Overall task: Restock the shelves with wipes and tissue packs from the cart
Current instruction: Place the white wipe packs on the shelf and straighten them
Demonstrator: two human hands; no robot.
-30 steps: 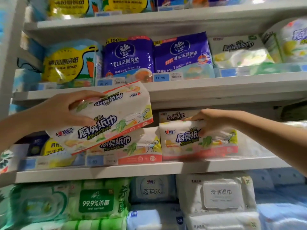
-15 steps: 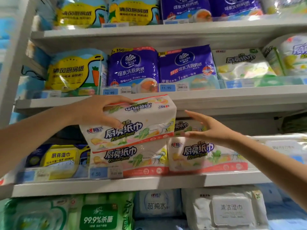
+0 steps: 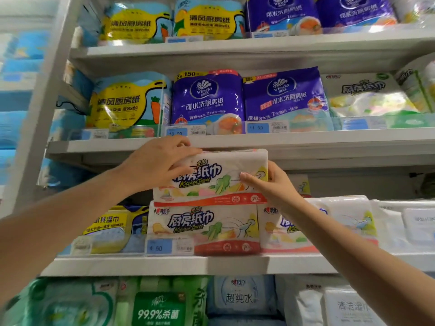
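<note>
I am facing a white shelf (image 3: 164, 264) crowded with paper goods. At the middle of its front edge, a white kitchen towel pack (image 3: 219, 184) is sitting on top of 1 matching pack (image 3: 204, 228). My left hand (image 3: 157, 165) is gripping the upper pack's top left corner, fingers curling over it. My right hand (image 3: 277, 187) is clasping its right end, thumb lying across the front.

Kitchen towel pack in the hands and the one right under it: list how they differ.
The upper pack is gripped by the left hand and right hand; the lower pack is untouched. The upper pack sits atop the lower pack, which sits on the shelf. A price tag covers the lower pack's corner; the upper pack has none. Both share the same white Kitchen Towel wrapper.
</note>
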